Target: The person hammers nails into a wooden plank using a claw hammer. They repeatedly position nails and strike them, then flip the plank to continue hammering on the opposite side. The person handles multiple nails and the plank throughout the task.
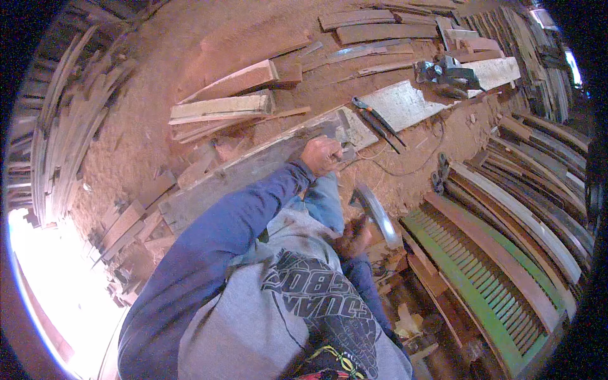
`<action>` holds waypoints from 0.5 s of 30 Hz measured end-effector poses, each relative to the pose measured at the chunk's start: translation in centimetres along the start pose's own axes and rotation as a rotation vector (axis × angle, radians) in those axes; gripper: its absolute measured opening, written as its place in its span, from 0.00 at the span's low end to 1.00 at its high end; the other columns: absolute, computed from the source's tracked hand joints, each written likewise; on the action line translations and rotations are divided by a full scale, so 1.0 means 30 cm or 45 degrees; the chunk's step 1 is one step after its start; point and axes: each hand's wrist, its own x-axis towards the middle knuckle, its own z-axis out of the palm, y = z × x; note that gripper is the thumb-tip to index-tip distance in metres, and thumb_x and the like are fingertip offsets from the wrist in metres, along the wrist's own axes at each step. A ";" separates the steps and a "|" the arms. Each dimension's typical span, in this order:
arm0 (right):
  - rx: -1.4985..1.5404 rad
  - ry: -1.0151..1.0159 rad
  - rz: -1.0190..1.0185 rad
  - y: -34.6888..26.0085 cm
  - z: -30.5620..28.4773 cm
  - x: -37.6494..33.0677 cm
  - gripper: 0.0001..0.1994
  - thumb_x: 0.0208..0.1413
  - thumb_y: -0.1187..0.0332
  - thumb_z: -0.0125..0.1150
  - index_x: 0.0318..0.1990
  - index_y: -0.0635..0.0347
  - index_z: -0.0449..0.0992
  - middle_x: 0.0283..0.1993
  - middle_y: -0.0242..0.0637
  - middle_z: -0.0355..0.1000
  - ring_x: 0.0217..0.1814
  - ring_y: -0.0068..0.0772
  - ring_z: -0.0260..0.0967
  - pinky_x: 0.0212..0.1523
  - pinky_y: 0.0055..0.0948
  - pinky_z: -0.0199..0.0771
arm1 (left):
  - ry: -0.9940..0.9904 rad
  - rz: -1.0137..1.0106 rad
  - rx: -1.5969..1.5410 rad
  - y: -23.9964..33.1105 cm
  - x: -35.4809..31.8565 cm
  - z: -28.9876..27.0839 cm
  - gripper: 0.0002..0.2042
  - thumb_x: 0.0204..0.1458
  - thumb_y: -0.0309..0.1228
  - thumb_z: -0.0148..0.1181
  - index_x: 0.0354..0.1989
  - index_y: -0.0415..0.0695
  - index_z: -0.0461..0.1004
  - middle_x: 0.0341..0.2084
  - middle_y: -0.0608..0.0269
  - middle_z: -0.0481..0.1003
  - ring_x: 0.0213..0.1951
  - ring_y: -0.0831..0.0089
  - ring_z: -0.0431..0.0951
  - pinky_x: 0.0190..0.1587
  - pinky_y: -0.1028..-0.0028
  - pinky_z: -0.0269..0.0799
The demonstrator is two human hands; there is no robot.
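My left hand (323, 156), at the end of a blue sleeve, is closed at the end of a weathered grey board (247, 163). Its fingers are pinched together, and whatever they hold is too small to make out. Lower and to the right, my right hand (354, 238) is blurred and closed around what looks like a hammer (379, 216), its metal part raised beside my knee. Pincers with black and orange handles (378, 124) lie on a pale board (405, 101), just beyond my left hand.
A corded power tool (446, 75) sits farther right on the pale board, and a cable (405, 172) loops over the sawdust. Cut timber pieces (221, 109) lie ahead. A green slatted panel (481, 285) and stacked planks (525, 215) crowd the right; more planks (69, 133) lean at left.
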 end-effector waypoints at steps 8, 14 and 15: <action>-0.099 -0.046 -0.033 0.062 0.018 0.008 0.14 0.60 0.64 0.52 0.48 0.64 0.69 0.30 0.52 0.73 0.30 0.54 0.73 0.31 0.46 0.70 | -0.022 0.051 0.050 0.019 0.022 -0.028 0.07 0.35 0.31 0.61 0.22 0.47 0.69 0.21 0.61 0.73 0.27 0.57 0.76 0.34 0.61 0.70; -0.070 -0.004 0.354 0.151 -0.011 -0.045 0.14 0.61 0.61 0.53 0.46 0.62 0.71 0.24 0.45 0.72 0.23 0.46 0.73 0.24 0.40 0.70 | -0.051 0.112 0.107 0.091 0.041 -0.041 0.10 0.44 0.38 0.59 0.19 0.46 0.70 0.19 0.59 0.74 0.25 0.57 0.76 0.29 0.58 0.71; -0.011 -0.002 0.300 0.163 -0.027 -0.070 0.14 0.61 0.61 0.53 0.45 0.62 0.71 0.23 0.45 0.72 0.23 0.45 0.73 0.24 0.40 0.70 | -0.092 0.084 0.109 0.099 0.036 -0.037 0.11 0.46 0.39 0.58 0.18 0.46 0.70 0.19 0.59 0.74 0.24 0.57 0.76 0.28 0.58 0.71</action>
